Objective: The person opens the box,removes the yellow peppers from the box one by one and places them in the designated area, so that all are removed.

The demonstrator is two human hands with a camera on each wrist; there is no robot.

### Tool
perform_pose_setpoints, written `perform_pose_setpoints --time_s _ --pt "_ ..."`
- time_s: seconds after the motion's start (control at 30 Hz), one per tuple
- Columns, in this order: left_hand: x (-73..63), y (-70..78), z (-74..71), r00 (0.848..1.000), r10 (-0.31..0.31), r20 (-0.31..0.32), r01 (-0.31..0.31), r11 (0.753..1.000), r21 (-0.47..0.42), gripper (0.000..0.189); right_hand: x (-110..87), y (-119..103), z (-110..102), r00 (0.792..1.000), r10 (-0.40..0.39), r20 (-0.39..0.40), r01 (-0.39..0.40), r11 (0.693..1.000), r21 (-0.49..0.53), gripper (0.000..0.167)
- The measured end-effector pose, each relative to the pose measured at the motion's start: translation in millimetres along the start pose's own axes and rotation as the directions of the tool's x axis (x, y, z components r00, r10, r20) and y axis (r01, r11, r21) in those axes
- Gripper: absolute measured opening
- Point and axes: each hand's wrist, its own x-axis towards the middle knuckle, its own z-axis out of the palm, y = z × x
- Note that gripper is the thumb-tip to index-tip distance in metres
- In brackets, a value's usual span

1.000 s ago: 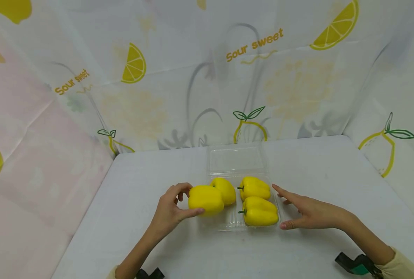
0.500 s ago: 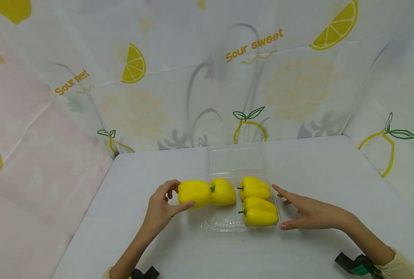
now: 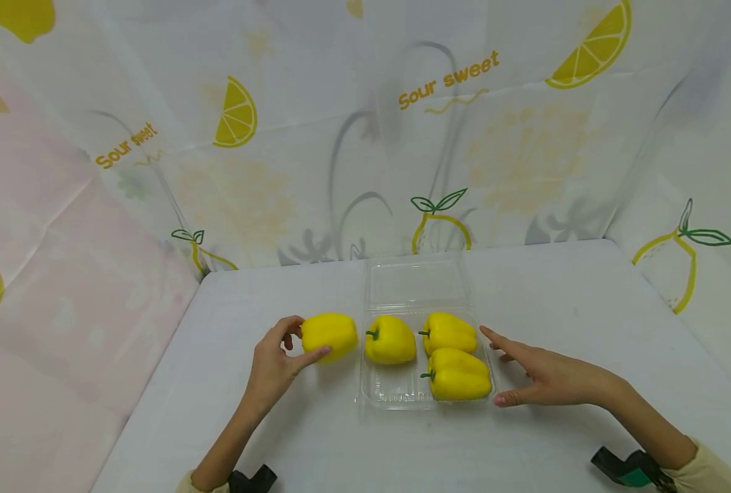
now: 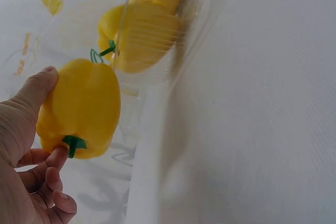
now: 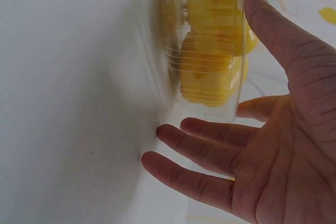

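My left hand pinches a yellow bell pepper between thumb and fingers, just left of a clear plastic clamshell container. In the left wrist view that bell pepper shows its green stem near the fingertips. Three more yellow bell peppers lie in the container: one at the back left, one at the back right and one at the front right. My right hand is beside the container's right wall, fingers spread and relaxed. Its thumb lies along the rim in the right wrist view.
The container's lid is folded back flat behind it on the white table. A lemon-print cloth hangs behind and at both sides of the table.
My left hand has moved left with the bell pepper, from over the container's left part to outside it. The back-left bell pepper now shows fully. My right hand has stayed put.
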Motion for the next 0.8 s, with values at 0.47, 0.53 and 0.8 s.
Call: perform_pose_setpoints --time_s 0.47,0.53,0.8 --pt "1.0 -13.6 4.5 0.997 -0.076 0.028 0.075 0.997 0.033 0.059 -0.6 0.9 1.3 1.000 0.015 -0.004 -0.015 1.000 -0.002 0.103" --pt "1.2 -14.6 5.1 0.996 -0.086 0.033 0.084 0.996 0.039 0.060 -0.8 0.6 0.8 1.000 0.009 -0.002 -0.009 1.000 0.005 0.103" --pt "1.4 -20.1 8.3 0.994 -0.098 0.047 0.096 0.995 0.040 0.059 -0.9 0.2 0.1 1.000 0.001 0.001 -0.001 1.000 0.018 0.101"
